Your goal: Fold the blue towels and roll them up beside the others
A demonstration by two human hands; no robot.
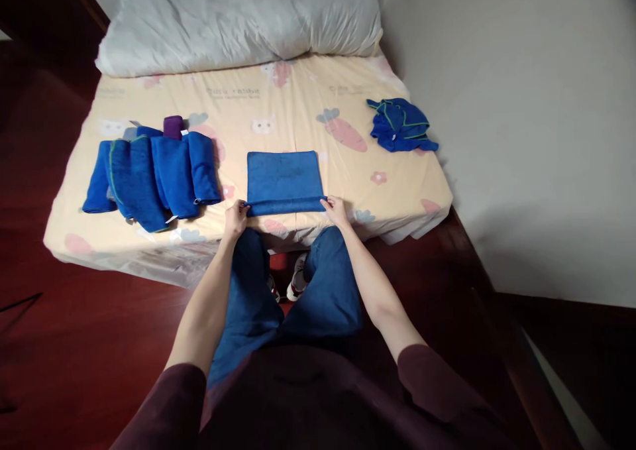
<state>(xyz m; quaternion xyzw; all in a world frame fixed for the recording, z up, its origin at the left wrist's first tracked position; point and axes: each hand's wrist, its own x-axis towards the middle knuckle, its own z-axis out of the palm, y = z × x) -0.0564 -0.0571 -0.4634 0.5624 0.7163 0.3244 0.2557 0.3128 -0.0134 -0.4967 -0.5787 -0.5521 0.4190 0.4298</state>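
A blue towel (284, 177) lies flat on the bed, its near edge turned over into a narrow roll. My left hand (236, 218) pinches the left end of that roll between thumb and fingers. At the right end, my right hand (336, 210) grips the same roll in a pinch. To the left rests a pile of rolled blue towels (171, 175), with a purple rolled towel (173, 127) at its back. A crumpled heap of blue cloth (401, 125) with green edging sits on the right side of the bed.
The bed (293, 105) has a cream sheet printed with carrots and rabbits. A large pale grey quilt (238, 19) lies across its far end. A wall (521, 118) stands along the right. Dark red floor (119, 344) surrounds the near side.
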